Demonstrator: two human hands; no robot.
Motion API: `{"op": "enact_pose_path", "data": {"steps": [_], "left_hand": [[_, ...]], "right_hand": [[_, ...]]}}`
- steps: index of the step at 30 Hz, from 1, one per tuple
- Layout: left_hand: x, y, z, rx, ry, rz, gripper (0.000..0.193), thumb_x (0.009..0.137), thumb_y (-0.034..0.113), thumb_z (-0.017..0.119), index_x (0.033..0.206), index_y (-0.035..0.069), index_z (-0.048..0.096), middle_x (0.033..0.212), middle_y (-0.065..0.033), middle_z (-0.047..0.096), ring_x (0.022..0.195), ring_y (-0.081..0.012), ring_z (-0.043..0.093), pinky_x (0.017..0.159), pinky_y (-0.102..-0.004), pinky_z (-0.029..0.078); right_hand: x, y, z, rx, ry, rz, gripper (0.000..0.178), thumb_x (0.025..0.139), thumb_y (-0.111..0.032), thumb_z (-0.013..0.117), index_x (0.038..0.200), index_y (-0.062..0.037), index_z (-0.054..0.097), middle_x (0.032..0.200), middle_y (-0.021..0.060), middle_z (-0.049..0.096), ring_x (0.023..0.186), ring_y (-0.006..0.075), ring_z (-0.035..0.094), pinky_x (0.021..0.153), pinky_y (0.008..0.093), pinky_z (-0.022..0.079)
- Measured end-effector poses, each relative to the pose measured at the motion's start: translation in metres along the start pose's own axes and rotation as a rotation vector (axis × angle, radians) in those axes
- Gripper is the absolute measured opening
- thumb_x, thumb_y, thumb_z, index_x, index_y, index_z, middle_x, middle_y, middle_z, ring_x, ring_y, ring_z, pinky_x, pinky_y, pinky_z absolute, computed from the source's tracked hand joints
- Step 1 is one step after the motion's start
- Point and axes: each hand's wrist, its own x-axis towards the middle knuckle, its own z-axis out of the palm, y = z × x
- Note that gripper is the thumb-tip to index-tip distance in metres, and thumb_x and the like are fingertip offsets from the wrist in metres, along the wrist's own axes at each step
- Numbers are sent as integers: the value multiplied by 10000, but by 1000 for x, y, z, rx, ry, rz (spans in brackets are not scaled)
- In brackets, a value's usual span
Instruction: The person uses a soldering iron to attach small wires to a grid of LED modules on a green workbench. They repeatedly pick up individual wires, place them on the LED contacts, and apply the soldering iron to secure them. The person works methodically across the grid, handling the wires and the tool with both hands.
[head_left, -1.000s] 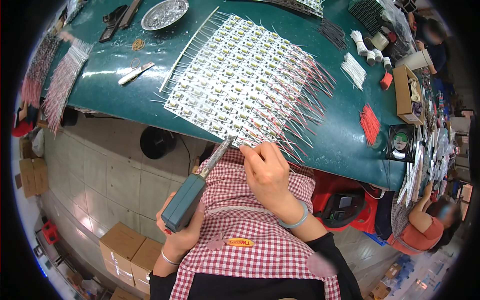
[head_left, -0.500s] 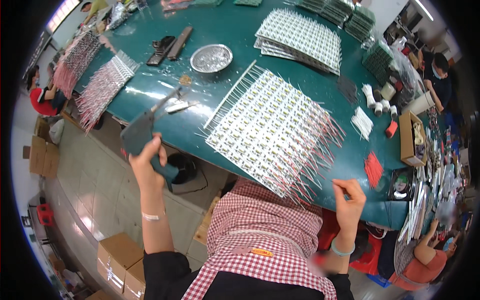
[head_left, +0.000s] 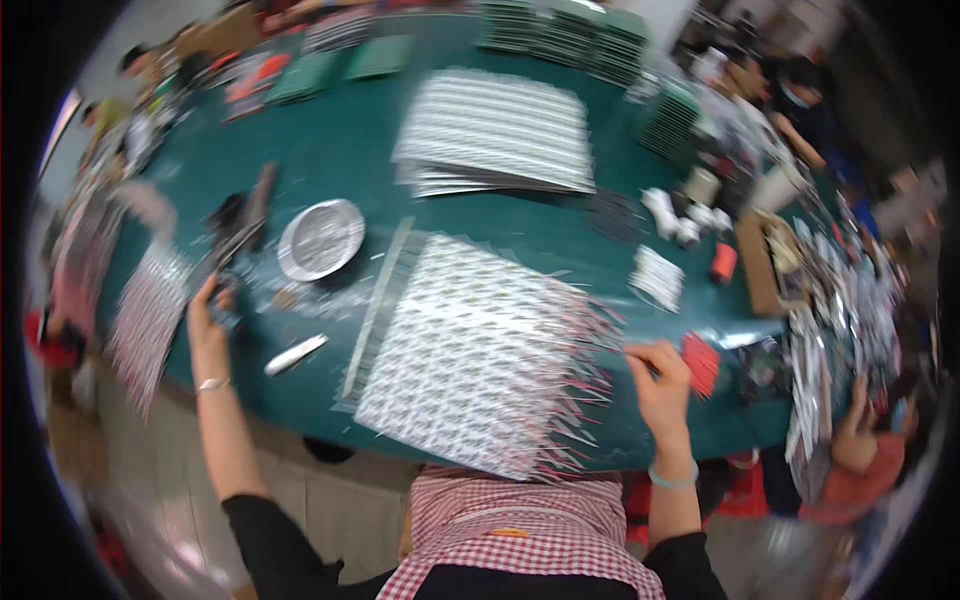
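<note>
My left hand point(head_left: 210, 315) is wrapped round a dark grey soldering gun point(head_left: 228, 255), blurred by motion, at the table's left side. Its thin front end points toward dark bars point(head_left: 260, 200). In front of me lies a white panel of small circuit boards point(head_left: 460, 340), with red and white wires point(head_left: 575, 370) fanning out along its right side. Beside those wire ends, my right hand point(head_left: 660, 385) is closed in a pinch; whatever is between the fingertips is too small to make out. A pale strip point(head_left: 380, 310) runs along the panel's left edge.
A metal bowl point(head_left: 322, 240) and a white-handled tool point(head_left: 297, 355) lie left of the panel. Stacked white panels point(head_left: 495, 130) stand behind it. Red wire pieces point(head_left: 700, 365), white pieces point(head_left: 657, 278) and a cardboard box point(head_left: 768, 265) are at right. A wired panel point(head_left: 150, 310) overhangs the left edge.
The view has shifted, and the table sits lower in it. My left hand has carried the soldering gun forward over the table's left side. My right hand is nearer the wire ends, still pinched.
</note>
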Motion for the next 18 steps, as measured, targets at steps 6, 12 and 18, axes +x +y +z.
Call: {"op": "enact_pose_path", "data": {"steps": [6, 12, 18], "left_hand": [[42, 12, -48, 250, 86, -60, 253, 930, 296, 739, 898, 65, 641, 713, -19, 618, 516, -81, 575, 456, -186, 497], [44, 14, -58, 724, 331, 116, 435, 823, 442, 823, 889, 35, 682, 679, -43, 614, 488, -162, 581, 435, -292, 488], [16, 12, -19, 1752, 583, 281, 806, 906, 680, 554, 871, -117, 663, 770, -256, 662, 658, -327, 690, 571, -433, 527]], "right_hand": [[71, 51, 7, -58, 126, -36, 93, 844, 9, 702, 929, -16, 730, 800, 109, 625, 718, 246, 615, 658, 334, 482], [109, 87, 17, -125, 120, -145, 97, 836, -11, 705, 927, -30, 733, 825, 117, 634, 787, 298, 635, 705, 391, 498], [156, 88, 45, -245, 100, -402, 210, 818, -21, 711, 1026, -51, 730, 1037, 140, 649, 973, 333, 611, 857, 430, 492]]}}
